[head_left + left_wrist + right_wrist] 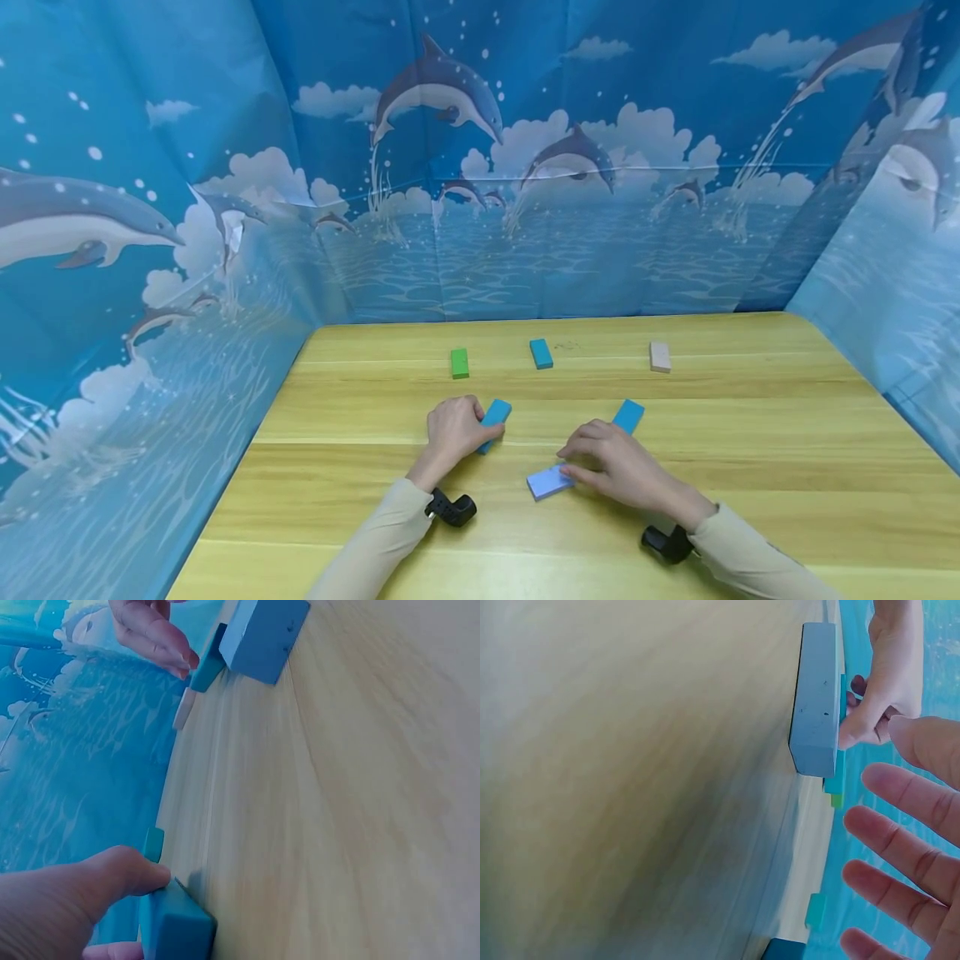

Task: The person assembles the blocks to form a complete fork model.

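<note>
My left hand [454,435] pinches a flat blue block [496,414] by its sides, thumb on the near side, as the left wrist view also shows. The block lies slanted, low at the tabletop. My right hand [617,463] hovers beside a lavender block [547,482], its fingers spread and relaxed. In the right wrist view, those fingers [889,829] stand apart from the lavender block [815,701] with nothing between them. Just beyond the right hand lies a second blue block [628,414], its near end hidden behind the hand.
Along the back of the wooden table [360,533] lie a green block [460,364], a teal-blue block [541,354] and a pale pinkish block [660,357], spaced apart. A dolphin-print curtain [480,250] walls the table at the back and sides.
</note>
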{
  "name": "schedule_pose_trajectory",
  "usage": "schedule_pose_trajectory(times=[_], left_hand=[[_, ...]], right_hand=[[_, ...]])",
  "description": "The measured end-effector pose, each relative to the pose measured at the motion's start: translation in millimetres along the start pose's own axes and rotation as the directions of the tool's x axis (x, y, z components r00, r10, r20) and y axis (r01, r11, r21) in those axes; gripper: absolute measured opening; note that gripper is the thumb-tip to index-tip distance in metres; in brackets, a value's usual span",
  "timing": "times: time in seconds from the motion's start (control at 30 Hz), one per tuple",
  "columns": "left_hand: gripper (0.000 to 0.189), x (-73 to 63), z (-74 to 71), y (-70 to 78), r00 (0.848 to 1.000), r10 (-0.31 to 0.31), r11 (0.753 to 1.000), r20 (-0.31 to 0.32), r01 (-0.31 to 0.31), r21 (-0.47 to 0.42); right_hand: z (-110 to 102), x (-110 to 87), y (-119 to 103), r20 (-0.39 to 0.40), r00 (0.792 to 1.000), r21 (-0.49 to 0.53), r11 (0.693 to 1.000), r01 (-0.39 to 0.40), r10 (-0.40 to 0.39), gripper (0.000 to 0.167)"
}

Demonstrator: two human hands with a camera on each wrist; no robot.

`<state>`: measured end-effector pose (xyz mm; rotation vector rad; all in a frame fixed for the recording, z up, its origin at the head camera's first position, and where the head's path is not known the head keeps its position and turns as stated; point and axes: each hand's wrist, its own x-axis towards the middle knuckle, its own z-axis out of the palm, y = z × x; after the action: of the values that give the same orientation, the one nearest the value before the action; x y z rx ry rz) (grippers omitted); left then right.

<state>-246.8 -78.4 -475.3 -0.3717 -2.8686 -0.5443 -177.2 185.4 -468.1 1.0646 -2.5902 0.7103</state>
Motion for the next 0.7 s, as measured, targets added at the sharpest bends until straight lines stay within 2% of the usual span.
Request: schedule_pose_trajectory(times=[0.33,0.5,0.7], left_hand=[[0.038,10.5,9.3,31.5,1.000,-0.012,1.000,-0.014,0.012,-0.015],[0.043,13.0,15.9,45.1,0.999,-0.031,0.999,0.014,0.032,-0.039],[0.055,13.6,20.5,55.8,0.999,-0.045,0.999,0.019,0.045,0.002]], right_hand=[[1,-2.6,2,0.005,1.000,-0.001,1.000,-0.019,0.019,0.018],[2,-3.5,2,-0.010,1.000,0.008,1.000,-0.010,0.010,0.017],[2,-5.3,3,-0.017,1.000,0.013,1.000,-0.008,0.009,0.016]])
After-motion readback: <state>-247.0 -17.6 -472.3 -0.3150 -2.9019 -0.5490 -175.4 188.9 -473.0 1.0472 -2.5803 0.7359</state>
